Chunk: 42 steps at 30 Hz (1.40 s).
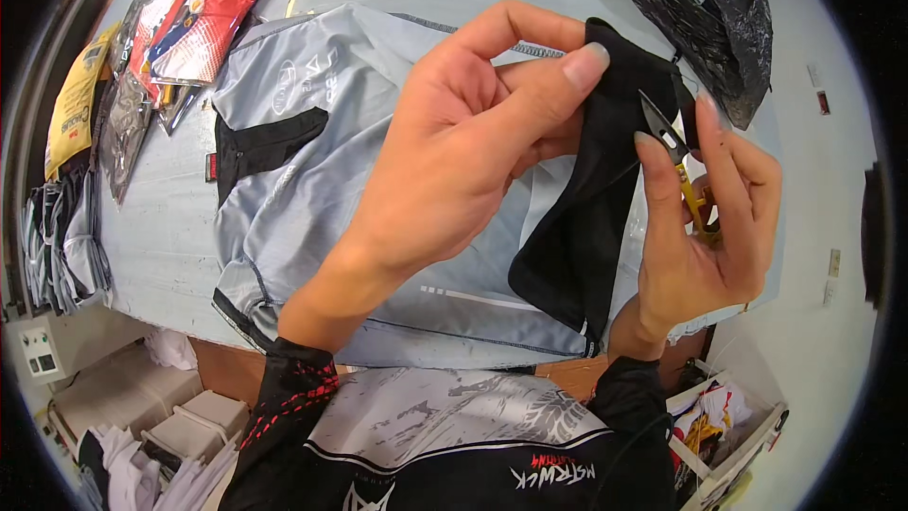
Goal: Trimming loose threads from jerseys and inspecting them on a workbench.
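Left hand [463, 142] pinches the top edge of a black fabric panel [577, 237], thumb and forefinger closed tight on it, lifted over the grey jersey [312, 199] spread flat on the bench [161, 227]. Right hand [705, 227] has its grip closed around yellow-handled thread snips [676, 166], blades nearly together, tips right at the black fabric's edge just beside the left thumb. Bagged garments, red, white and yellow [180, 28], lie at the bench's far left; a black plastic bag [709, 19] sits at far right
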Each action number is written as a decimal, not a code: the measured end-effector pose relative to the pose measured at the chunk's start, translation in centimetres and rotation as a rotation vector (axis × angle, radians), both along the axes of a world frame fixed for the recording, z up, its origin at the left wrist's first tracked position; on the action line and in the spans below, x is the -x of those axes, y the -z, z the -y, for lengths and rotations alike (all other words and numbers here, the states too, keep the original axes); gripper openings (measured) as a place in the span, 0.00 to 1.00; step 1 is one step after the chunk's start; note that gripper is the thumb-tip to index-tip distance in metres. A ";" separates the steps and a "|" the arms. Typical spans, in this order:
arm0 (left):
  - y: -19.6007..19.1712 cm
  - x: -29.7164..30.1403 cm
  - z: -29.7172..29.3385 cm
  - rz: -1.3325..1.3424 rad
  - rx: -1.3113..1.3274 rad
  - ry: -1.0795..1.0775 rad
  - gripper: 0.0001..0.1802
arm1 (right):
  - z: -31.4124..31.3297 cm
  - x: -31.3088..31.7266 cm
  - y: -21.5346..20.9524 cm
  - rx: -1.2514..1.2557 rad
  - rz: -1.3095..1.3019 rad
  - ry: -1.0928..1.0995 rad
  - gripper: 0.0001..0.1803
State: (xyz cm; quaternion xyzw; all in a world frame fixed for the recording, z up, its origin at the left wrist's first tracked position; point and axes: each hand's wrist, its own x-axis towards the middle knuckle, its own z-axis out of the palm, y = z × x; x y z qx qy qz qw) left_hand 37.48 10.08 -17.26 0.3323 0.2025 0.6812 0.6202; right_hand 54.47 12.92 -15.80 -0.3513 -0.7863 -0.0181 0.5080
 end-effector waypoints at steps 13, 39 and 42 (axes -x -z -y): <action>0.2 -0.1 -0.1 0.034 -0.045 0.053 0.07 | -0.1 -0.2 0.0 -0.034 0.021 -0.001 0.24; 0.0 0.2 0.1 -0.025 -0.022 -0.032 0.09 | 0.3 -1.0 -1.3 0.224 0.068 -0.244 0.24; -0.4 -0.4 0.3 -0.057 0.031 -0.095 0.08 | 0.0 -0.6 -0.8 0.175 0.039 -0.202 0.23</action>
